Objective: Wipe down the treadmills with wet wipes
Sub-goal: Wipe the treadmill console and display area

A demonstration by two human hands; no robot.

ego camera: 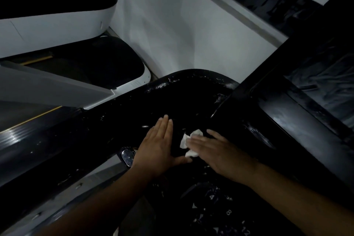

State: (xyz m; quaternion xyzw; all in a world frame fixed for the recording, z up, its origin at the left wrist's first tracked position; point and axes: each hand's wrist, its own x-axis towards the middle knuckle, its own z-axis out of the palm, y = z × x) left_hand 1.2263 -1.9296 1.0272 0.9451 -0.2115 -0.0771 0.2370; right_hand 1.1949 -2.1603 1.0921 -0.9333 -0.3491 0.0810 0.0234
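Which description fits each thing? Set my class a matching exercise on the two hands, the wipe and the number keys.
Column one:
1 left hand
2 right hand
3 wipe
4 number keys

Column two:
a white and crumpled
b flat on the black console, holding nothing
c nearest the picture's bottom edge
d presses on the wipe

Pairs: 1-b; 2-d; 3-a; 4-c

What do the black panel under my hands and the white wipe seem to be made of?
Glossy black treadmill panel: likely hard moulded plastic, given shiny highlights and curved edges. Crumpled white wipe: soft nonwoven or paper, creasing under right hand.
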